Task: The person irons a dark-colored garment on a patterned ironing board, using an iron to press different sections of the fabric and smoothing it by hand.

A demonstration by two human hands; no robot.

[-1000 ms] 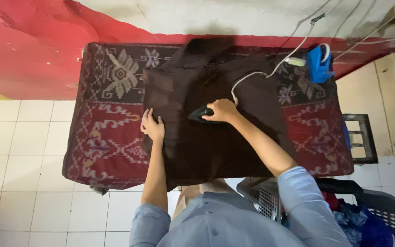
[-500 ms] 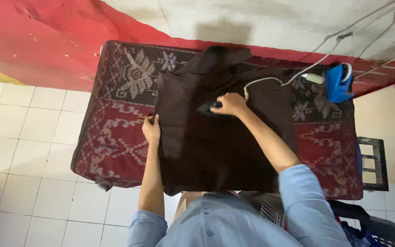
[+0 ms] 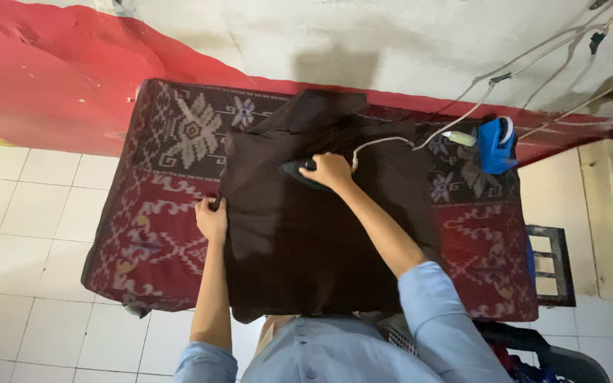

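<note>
Dark brown cloth — a garment [image 3: 306, 241] with its collar toward the wall — lies spread over a desk covered in a red patterned textile [image 3: 157, 234]. The right hand [image 3: 329, 171] is wrapped around the handle of a dark iron [image 3: 299, 172], which sits flat on the upper part of the garment. The left hand [image 3: 212, 218] pinches the garment's left edge. A white cord [image 3: 384, 142] runs from the iron toward a blue object [image 3: 496, 145] at the desk's far right.
</note>
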